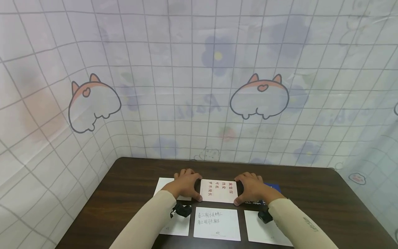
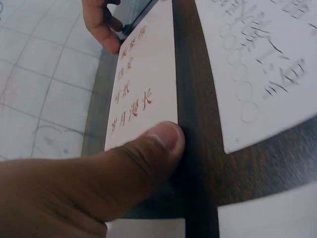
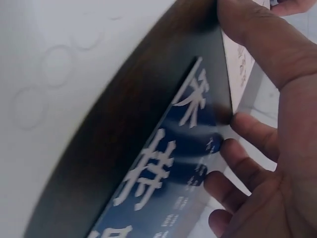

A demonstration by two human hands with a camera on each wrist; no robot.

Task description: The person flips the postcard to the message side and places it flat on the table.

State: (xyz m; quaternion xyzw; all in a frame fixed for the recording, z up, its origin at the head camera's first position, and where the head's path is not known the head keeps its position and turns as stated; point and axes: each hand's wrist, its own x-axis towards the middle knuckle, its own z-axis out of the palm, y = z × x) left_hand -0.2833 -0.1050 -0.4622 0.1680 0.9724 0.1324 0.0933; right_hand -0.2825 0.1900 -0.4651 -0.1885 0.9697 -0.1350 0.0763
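Observation:
A pale pink card [image 1: 219, 191] with red handwritten characters lies between my two hands in the back row. My left hand [image 1: 186, 185] holds its left end; in the left wrist view the thumb [image 2: 166, 136] is on a near corner. My right hand [image 1: 251, 188] grips the right end, thumb at the near corner and a fingertip at the far one, as the right wrist view shows. Whether the card touches the table cannot be told. A blue card [image 3: 168, 168] with white characters is partly under my right hand, and a white card [image 1: 162, 184] partly under my left.
In front lies a row of white cards: one at the left [image 1: 178, 225], a middle one [image 1: 217, 226] with handwriting, and one at the right [image 1: 264, 232]. The dark wooden table [image 1: 133, 183] meets a grid-patterned cloth [image 1: 199, 86] behind and at the sides.

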